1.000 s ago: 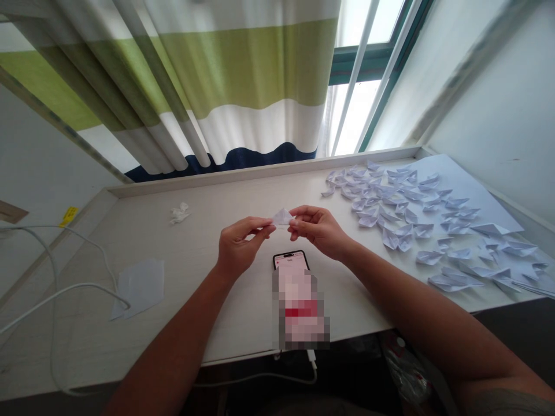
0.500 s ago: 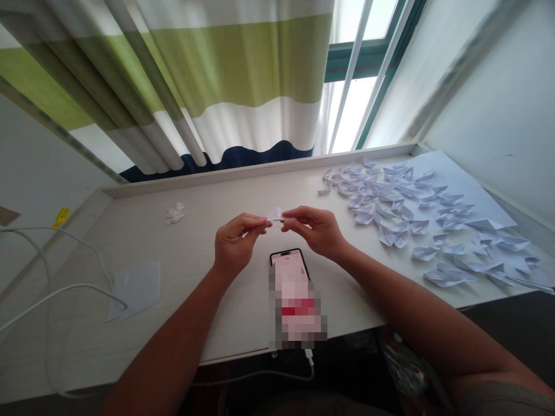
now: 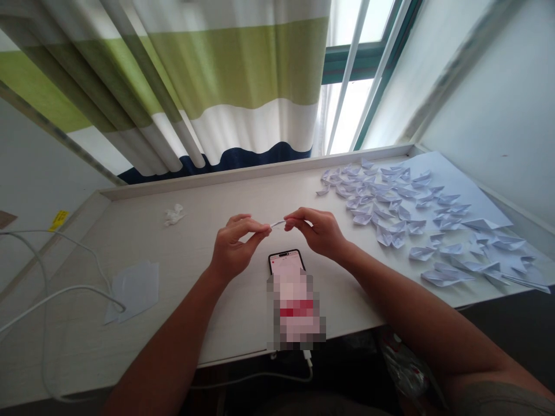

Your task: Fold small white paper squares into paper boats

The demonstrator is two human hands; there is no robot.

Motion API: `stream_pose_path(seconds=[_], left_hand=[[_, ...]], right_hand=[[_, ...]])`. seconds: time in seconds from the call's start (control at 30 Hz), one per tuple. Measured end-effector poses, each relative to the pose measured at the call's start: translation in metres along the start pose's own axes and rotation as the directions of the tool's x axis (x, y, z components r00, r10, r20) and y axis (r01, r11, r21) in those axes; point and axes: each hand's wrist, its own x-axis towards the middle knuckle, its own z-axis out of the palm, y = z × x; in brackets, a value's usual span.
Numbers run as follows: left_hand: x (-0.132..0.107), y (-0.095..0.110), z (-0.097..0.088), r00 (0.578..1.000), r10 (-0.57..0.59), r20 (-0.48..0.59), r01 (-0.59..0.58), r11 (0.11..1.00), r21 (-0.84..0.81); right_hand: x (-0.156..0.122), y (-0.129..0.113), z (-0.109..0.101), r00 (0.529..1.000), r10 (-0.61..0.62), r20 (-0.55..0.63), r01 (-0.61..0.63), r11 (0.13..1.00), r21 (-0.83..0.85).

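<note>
Between my two hands, above the white desk (image 3: 199,254), is a small folded white paper (image 3: 278,223), seen nearly edge-on as a thin strip. My left hand (image 3: 236,242) pinches its left end between thumb and fingers. The other end sits in the closed fingertips of my right hand (image 3: 315,230). Just below the hands lies a phone (image 3: 286,263), its screen lit and partly blurred out. To the right spreads a large group of folded paper boats (image 3: 390,199), close beyond my right hand.
A crumpled white tissue (image 3: 174,215) lies at the left back. Flat paper sheets (image 3: 136,292) rest at the left with a white cable (image 3: 82,286) across them. Another cable (image 3: 309,358) plugs into the phone. A raised rim (image 3: 243,173) borders the desk below the curtain (image 3: 243,69).
The paper's pointed middle, visible before, no longer shows; it now appears as a thin, slanted strip. My left fingertips have shifted slightly right and down.
</note>
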Motion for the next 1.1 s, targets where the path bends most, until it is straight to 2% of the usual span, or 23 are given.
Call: stream_pose_path(seconds=[0.07, 0.13, 0.27, 0.43, 0.53, 0.67, 0.83, 1.0, 1.1], left_hand=[[0.0, 0.001, 0.0, 1.0, -0.016, 0.009, 0.015, 0.999, 0.039], [-0.001, 0.002, 0.001, 0.996, -0.091, 0.025, 0.089, 0.993, 0.072], [-0.002, 0.003, 0.001, 0.967, -0.231, 0.108, 0.22, 0.97, 0.1], [0.0, 0.001, 0.003, 0.907, -0.347, 0.237, 0.362, 0.932, -0.022], [-0.001, -0.003, 0.006, 0.881, -0.403, 0.248, 0.438, 0.893, -0.105], [-0.001, -0.004, 0.011, 0.869, -0.442, 0.221, 0.489, 0.836, -0.249], [0.0, 0.0, 0.013, 0.846, -0.468, 0.257, 0.534, 0.752, -0.387], [0.0, 0.002, 0.013, 0.84, -0.47, 0.272, 0.542, 0.699, -0.466], [0.0, 0.002, 0.014, 0.839, -0.473, 0.268, 0.542, 0.695, -0.471]], right_hand=[[0.001, 0.001, -0.001, 1.0, 0.017, -0.002, -0.017, 1.0, -0.001], [0.001, 0.003, -0.002, 0.999, 0.041, 0.015, -0.041, 0.999, -0.003], [0.002, 0.009, -0.001, 0.991, 0.03, 0.133, -0.028, 0.999, -0.019], [0.001, 0.011, 0.0, 0.97, -0.022, 0.242, 0.021, 1.0, 0.005], [0.0, 0.009, 0.002, 0.964, 0.012, 0.265, -0.018, 1.0, 0.02], [-0.001, 0.007, 0.007, 0.966, 0.1, 0.239, -0.144, 0.974, 0.175], [-0.001, 0.004, 0.012, 0.96, 0.193, 0.204, -0.245, 0.931, 0.272], [0.0, 0.001, 0.011, 0.973, 0.149, 0.174, -0.196, 0.936, 0.294], [-0.001, 0.001, 0.009, 0.987, 0.066, 0.15, -0.092, 0.98, 0.175]])
